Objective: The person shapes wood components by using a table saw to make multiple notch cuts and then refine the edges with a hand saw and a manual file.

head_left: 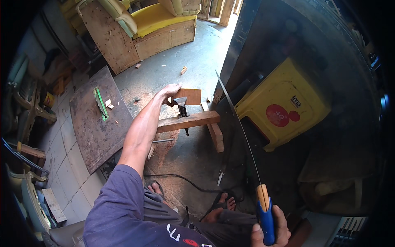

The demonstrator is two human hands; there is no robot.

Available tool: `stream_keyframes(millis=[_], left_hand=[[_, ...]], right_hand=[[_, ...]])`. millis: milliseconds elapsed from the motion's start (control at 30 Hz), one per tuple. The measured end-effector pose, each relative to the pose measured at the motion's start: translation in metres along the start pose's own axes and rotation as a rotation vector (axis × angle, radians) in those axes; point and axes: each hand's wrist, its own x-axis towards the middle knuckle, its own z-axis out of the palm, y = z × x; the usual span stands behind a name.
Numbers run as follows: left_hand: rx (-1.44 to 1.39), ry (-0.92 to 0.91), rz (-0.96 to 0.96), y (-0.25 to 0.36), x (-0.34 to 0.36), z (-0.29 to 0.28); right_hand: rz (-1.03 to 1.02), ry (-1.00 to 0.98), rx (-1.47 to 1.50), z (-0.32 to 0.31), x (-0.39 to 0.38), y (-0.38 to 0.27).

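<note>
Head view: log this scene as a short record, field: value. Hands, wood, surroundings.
left hand: at left end of small brown board; exact grip unclear
right hand: closed around handle of handsaw
saw blade: points up and away, apart from the board
beam: wooden, metal clamp-like tool on it
floor: sawdust near the feet
right side: yellow plastic stool

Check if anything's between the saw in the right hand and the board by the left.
Nothing visible stands between the saw and the right edge of the board. On its near side, the metal fixture on the wooden beam could obstruct.
</note>
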Motion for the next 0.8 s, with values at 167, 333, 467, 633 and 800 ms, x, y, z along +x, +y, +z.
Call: stream_keyframes(millis=[167,333,467,633,800], left_hand=[[0.030,-0.010,0.013,0.0003,-0.0014,-0.0026],[0.020,-0.011,0.018,-0.0007,-0.0013,-0.0024],[0.028,-0.016,0.023,0.0003,-0.0024,-0.0005],[0.030,0.015,0.038,-0.0041,0.0020,-0.0022],[0.028,0.012,0.045,-0.0054,0.0023,-0.0035]], right_hand=[[0.013,0.014,-0.004,-0.0009,-0.0022,-0.0039],[0.039,-0.011,0.015,-0.0002,-0.0035,-0.0065],[0.030,-0.039,0.023,-0.0013,-0.0038,-0.0059],[0.027,-0.031,0.020,0.0006,-0.0038,-0.0061],[-0.005,-0.040,0.004,0.0015,-0.0032,-0.0064]])
